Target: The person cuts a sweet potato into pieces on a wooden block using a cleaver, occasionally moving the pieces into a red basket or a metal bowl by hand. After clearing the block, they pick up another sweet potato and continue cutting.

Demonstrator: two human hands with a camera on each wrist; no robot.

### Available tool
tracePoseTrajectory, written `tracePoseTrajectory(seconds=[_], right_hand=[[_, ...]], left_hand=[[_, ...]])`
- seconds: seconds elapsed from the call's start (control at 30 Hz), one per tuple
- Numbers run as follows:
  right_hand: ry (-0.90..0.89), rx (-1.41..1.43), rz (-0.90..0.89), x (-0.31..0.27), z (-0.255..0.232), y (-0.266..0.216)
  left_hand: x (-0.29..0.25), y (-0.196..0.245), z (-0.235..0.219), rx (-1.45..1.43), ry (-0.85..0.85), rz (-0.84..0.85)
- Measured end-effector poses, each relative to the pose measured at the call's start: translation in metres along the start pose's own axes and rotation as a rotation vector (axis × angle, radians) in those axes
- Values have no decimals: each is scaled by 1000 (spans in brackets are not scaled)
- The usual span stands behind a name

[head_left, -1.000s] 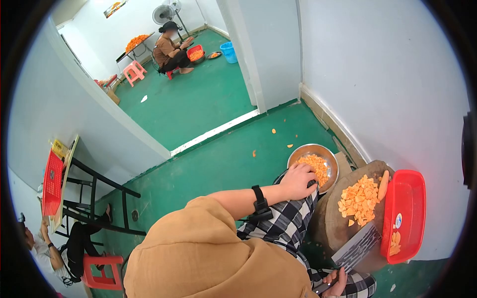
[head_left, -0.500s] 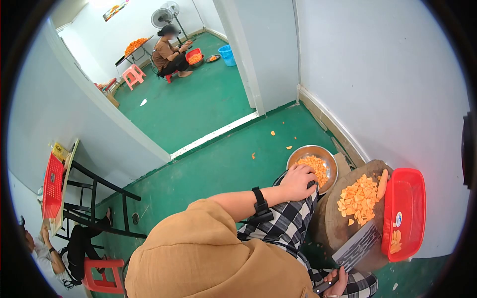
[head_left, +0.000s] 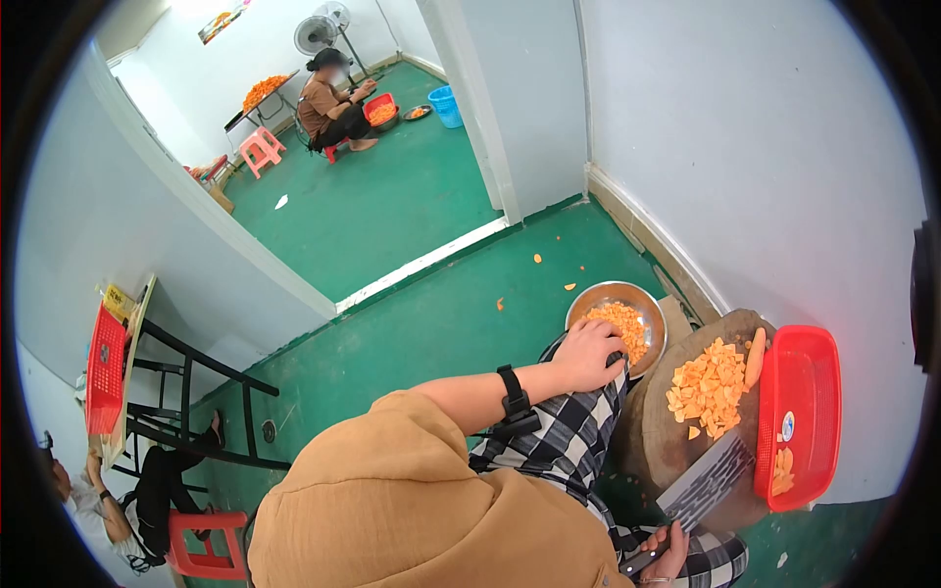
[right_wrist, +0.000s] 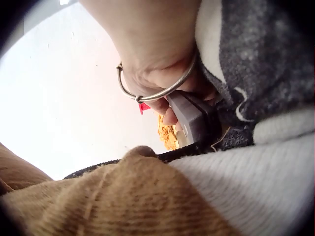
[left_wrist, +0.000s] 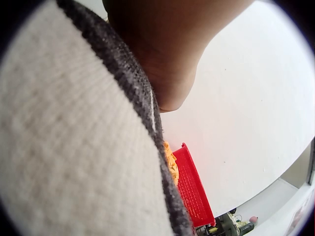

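Note:
My left hand [head_left: 588,357] rests on the checked trouser knee [head_left: 588,416], fingers relaxed, beside the rim of a steel bowl [head_left: 654,321] of small orange dice. My right hand [head_left: 668,557] grips a cleaver [head_left: 708,484] by its dark handle; the wide blade, speckled with wet marks, lies over the near edge of the round wooden chopping block [head_left: 667,446]. On the block is a heap of chopped orange pieces [head_left: 708,389] with a whole peeled carrot [head_left: 755,360] beside it. In the right wrist view the handle [right_wrist: 189,120] shows under a bangled wrist; the fingers are partly hidden.
A red plastic basket [head_left: 801,421] with a few orange slices stands right of the block, against the wall. Orange scraps [head_left: 537,259] lie on the green floor. Through the doorway a person [head_left: 328,108] sits near a red basket. Another person [head_left: 113,510] sits by a table at left.
The view has shifted very slightly. Both hands, the cleaver and the orange pieces stay where they were.

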State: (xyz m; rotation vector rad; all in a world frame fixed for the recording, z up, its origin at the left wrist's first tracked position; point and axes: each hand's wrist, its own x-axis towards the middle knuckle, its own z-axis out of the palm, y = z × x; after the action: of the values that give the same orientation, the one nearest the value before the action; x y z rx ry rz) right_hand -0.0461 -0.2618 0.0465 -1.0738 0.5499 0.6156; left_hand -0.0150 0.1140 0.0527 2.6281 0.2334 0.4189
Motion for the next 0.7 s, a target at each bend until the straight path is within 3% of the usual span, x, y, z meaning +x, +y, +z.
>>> tracePoseTrajectory(seconds=[0.57, 0.7], right_hand=[[10, -97, -74, 23, -27, 18], [40, -37, 9, -2, 3, -3]], left_hand=[[-1, -2, 3, -3, 29, 17], [0, -1, 1, -11, 21, 10]])
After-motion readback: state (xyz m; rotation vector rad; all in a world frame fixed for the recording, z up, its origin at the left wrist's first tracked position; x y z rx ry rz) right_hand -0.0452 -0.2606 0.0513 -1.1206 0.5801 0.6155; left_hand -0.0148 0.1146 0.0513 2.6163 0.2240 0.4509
